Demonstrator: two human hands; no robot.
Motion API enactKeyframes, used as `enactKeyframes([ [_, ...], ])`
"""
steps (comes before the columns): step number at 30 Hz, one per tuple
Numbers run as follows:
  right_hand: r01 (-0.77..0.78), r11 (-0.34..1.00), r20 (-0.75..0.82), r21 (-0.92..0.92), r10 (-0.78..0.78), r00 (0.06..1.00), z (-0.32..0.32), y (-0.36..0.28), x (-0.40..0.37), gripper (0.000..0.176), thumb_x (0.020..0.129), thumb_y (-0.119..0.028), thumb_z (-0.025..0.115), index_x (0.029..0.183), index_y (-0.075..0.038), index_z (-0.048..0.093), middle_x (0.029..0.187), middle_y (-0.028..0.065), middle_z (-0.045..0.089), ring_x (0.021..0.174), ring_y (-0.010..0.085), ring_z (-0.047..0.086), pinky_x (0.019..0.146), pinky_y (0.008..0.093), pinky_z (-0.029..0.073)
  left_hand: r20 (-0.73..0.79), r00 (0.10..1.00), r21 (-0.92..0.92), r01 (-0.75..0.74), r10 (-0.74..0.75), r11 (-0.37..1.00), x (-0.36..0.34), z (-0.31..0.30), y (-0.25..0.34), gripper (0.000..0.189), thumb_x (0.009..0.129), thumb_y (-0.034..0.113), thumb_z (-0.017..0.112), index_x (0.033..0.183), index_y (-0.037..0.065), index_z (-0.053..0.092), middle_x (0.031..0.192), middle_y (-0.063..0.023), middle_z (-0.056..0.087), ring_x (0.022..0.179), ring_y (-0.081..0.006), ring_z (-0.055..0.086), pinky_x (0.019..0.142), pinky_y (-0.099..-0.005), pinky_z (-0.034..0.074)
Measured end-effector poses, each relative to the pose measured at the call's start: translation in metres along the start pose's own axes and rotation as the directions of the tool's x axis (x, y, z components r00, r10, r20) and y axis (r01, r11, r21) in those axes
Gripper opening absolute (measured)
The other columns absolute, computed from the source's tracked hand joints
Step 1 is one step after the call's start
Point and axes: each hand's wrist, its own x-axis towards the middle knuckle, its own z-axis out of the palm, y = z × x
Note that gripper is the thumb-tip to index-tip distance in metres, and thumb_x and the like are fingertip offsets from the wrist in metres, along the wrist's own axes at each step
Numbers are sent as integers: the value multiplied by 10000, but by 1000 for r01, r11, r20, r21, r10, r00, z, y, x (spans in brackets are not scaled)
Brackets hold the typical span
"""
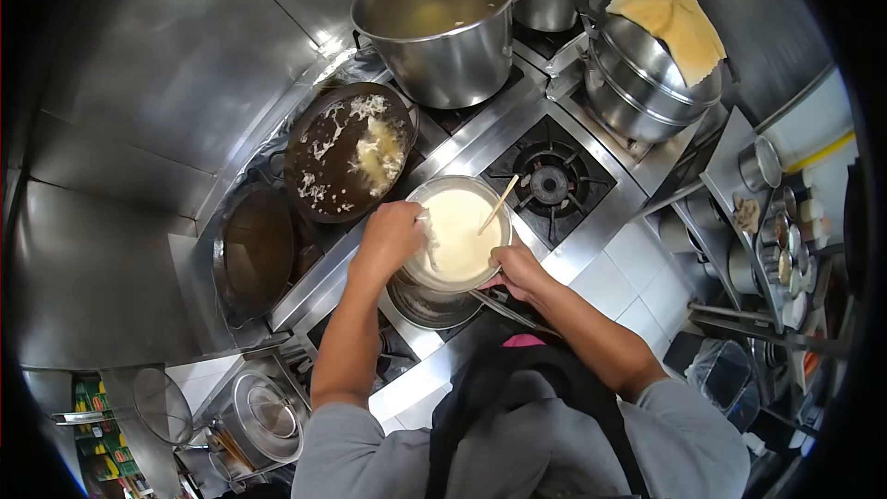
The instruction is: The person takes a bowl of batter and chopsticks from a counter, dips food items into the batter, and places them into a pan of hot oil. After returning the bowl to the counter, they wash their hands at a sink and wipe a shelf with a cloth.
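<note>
A metal bowl (504, 238) of pale, creamy batter (462, 226) is held in front of me over the stove. My right hand (519, 270) grips its near right rim, thumb on top and fingers underneath. My left hand (393, 236) is at the left rim, its bent fingers reaching down into the bowl. Batter coats the fingertips, and whatever they may hold is hidden. A light wooden stick (499, 205) leans in the batter against the right side. Just beyond my left hand, a wide pan (305, 152) of dark oil holds pale frying batter (377, 157) and scattered bits.
A big stockpot (439, 65) of liquid and a smaller pot (547, 0) stand behind. A lidded steamer (637, 83) bears a yellow cloth (670, 23). A bare burner (550, 183) lies right. Another dark pan (256, 254) is left, and a frying pan (430, 305) sits below the bowl.
</note>
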Motion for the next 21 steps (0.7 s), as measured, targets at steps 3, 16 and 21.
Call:
enactKeyframes([
  [3,2,1000,-5,-7,-2,1000,6,-6,-2,906,745,30,451,1561,-158,104,1337,216,458,1084,374,614,648,488,633,-139,983,-54,-127,119,990,-13,-11,8,126,779,46,611,863,21,702,823,-191,622,852,-420,613,788,-500,489],
  [16,-28,999,27,-15,29,999,21,3,1,818,773,35,463,1524,-86,163,1286,200,489,1000,319,639,604,441,640,-132,991,-94,-43,30,995,14,113,-21,176,791,116,692,901,-20,716,924,-248,648,918,-422,613,851,-487,495],
  [21,-15,1000,34,11,15,999,21,11,4,865,767,53,465,1558,-155,184,1186,193,548,873,320,659,576,428,636,-62,998,130,15,-7,991,12,110,-10,233,827,196,706,924,-14,734,944,-210,667,924,-381,613,862,-483,488],
])
